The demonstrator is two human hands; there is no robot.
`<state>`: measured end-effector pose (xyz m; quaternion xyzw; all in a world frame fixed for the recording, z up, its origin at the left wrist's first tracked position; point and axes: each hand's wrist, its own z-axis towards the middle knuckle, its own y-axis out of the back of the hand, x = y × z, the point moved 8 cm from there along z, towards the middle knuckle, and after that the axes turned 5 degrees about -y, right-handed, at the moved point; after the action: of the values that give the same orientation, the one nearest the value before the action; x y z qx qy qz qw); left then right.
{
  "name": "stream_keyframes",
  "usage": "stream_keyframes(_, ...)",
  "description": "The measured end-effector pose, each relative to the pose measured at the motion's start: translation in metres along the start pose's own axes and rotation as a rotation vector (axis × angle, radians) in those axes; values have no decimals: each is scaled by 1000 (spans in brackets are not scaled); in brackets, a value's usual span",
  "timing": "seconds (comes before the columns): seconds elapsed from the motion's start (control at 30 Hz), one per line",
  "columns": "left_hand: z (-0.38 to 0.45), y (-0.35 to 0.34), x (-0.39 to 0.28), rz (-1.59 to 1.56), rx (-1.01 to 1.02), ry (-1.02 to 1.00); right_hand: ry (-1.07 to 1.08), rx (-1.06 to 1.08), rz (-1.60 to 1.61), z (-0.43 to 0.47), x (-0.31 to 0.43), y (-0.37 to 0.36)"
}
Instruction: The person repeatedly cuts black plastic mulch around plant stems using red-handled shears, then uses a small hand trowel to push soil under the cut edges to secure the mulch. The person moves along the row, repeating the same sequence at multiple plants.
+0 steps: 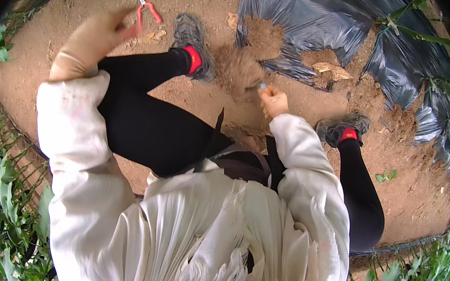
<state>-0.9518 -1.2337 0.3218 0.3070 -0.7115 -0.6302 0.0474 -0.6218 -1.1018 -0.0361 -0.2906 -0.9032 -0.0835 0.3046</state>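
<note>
My left hand (98, 36), in a tan glove, hovers blurred over the soil on the left, fingers and thumb apart. Just past its fingertips lie pruning shears (151, 10) with red handles, blades parted and pointing away from me. One handle comes close to the fingers; contact cannot be made out. Between my feet, my right hand (276, 102) grips a small tool (262, 86) with a grey end. Blur hides the tool's far part. Beyond it is a blurred brown patch of loose soil (235, 70), near the edge of black plastic mulch film (308, 11).
My shoes (189, 33) are planted wide apart on bare soil (221, 98). Torn film with holes and a dry leaf (332, 70) lies ahead. Tied green stems (427, 37) cross at upper right. Leafy plants (0, 184) line both lower sides.
</note>
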Motion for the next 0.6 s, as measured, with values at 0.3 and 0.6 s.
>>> stream_keyframes(0.3,41,5,-31,-185,187,-133,-14,-321,-911,-72,-15,122)
stream_keyframes(0.6,50,5,-56,-108,74,-317,-113,-530,-710,-11,-47,108)
